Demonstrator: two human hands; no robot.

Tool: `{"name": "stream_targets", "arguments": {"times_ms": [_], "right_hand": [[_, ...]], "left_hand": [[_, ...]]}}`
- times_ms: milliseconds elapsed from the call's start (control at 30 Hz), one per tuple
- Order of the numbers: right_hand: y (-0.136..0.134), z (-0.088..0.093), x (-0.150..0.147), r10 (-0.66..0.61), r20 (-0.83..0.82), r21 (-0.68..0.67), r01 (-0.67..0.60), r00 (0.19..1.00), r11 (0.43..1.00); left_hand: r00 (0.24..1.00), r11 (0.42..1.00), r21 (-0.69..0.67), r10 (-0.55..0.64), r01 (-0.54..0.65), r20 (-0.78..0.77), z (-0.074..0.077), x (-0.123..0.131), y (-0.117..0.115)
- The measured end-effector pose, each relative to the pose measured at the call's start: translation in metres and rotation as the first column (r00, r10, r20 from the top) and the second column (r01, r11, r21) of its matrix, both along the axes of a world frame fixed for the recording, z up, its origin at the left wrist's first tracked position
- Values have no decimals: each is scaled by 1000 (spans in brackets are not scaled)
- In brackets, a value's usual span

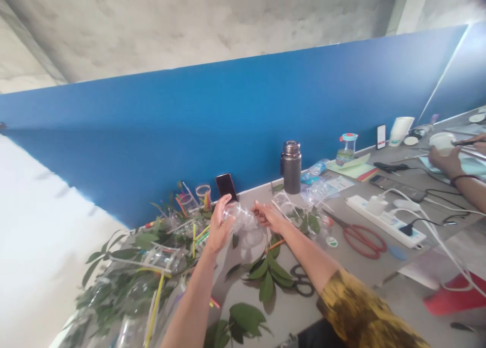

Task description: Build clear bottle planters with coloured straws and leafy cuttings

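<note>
A clear plastic bottle (242,215), lying almost sideways, is held above the table in my left hand (220,226), with the fingers wrapped round one end. At its other end is my right hand (269,216), its fingers pinched together close to the plastic. Whether they grip the bottle or something small is too blurred to tell. Below my right forearm lies a leafy green sprig (268,272), and black-handled scissors (302,281) rest beside it. A dark phone (225,185) leans against the blue partition just behind my left hand.
Leaves, straws and clear plastic pieces pile up on the left (125,287). A grey thermos (292,168) stands at the partition. To the right lie red-handled scissors (364,240) and a white power strip (385,221) with cables. Another person's hand (446,160) holds a white cup at far right.
</note>
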State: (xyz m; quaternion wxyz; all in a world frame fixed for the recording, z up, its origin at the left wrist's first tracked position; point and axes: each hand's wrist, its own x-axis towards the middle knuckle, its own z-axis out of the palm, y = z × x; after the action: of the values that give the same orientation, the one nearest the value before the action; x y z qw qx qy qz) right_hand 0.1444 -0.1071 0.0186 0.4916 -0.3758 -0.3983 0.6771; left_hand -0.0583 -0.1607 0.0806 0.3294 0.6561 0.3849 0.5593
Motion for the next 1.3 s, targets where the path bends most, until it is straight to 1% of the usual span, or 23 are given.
{"name": "stream_targets", "arguments": {"times_ms": [67, 100, 200, 300, 333, 367, 400, 467, 533, 567, 633, 767, 800, 867, 933, 1000, 1067, 1133, 1167, 1233, 1300], "right_hand": [[-4, 3, 1, 152, -77, -29, -155, 985, 988], [-6, 3, 2, 197, -105, -32, -201, 975, 979], [-9, 4, 2, 255, -146, -10, -259, 956, 966], [-10, 5, 0, 272, -197, 20, -273, 942, 962], [-10, 6, -1, 265, -224, 24, -267, 938, 963], [-10, 7, -2, 258, -252, 22, -260, 933, 965], [-10, 8, -3, 248, -278, 14, -254, 928, 967], [-10, 10, -5, 223, -309, -21, -241, 925, 970], [-10, 11, -6, 199, -308, -51, -225, 931, 973], [-10, 12, -6, 188, -297, -55, -213, 936, 975], [-11, 12, -6, 165, -268, -33, -180, 949, 983], [-14, 12, -6, 105, -168, 81, -92, 980, 992], [-15, 11, -6, 101, -138, 105, -87, 985, 991], [-17, 12, -6, 108, -87, 140, -96, 990, 986], [-17, 14, -5, 103, -51, 161, -93, 993, 983], [-15, 17, -2, 57, -52, 157, -49, 997, 986], [-11, 19, 3, -1, -87, 124, 12, 996, 992], [-5, 18, 8, -71, -113, 67, 79, 991, 995], [-3, 16, 9, -110, -102, 39, 115, 989, 993], [3, 9, 10, -183, -31, 6, 183, 983, 983], [7, 0, 7, -229, 75, 19, 228, 971, 973]], "left_hand": [[998, 1000, -16, -1, 2, 60, 3, -3, 5], [995, 999, -33, -5, 8, 96, 4, -4, 7], [964, 995, -68, -49, 68, 261, 4, -4, 10], [874, 988, -79, -78, 131, 479, -4, 6, 9], [845, 984, -93, -80, 151, 528, -9, 12, 8], [834, 978, -108, -90, 177, 545, -15, 19, 6], [845, 972, -128, -100, 195, 526, -21, 27, 5], [903, 962, -149, -150, 227, 402, -34, 39, 3], [928, 971, -173, -94, 166, 360, -43, 46, 3], [929, 973, -184, -61, 136, 364, -46, 48, 4], [912, 973, -197, -29, 120, 408, -47, 47, 5], [877, 953, -209, -101, 221, 469, -40, 46, 3], [881, 950, -225, -89, 215, 465, -37, 46, 1], [896, 956, -249, -31, 156, 442, -33, 47, -2], [910, 965, -239, 5, 104, 414, -27, 46, -5], [915, 972, -215, 4, 91, 403, -23, 43, -7], [901, 972, -215, 9, 94, 435, -21, 37, -10], [875, 961, -244, 7, 127, 483, -23, 31, -13], [863, 952, -265, 0, 155, 505, -26, 29, -14], [844, 927, -312, -9, 209, 537, -36, 27, -16], [831, 897, -362, -11, 254, 556, -46, 27, -16]]}}
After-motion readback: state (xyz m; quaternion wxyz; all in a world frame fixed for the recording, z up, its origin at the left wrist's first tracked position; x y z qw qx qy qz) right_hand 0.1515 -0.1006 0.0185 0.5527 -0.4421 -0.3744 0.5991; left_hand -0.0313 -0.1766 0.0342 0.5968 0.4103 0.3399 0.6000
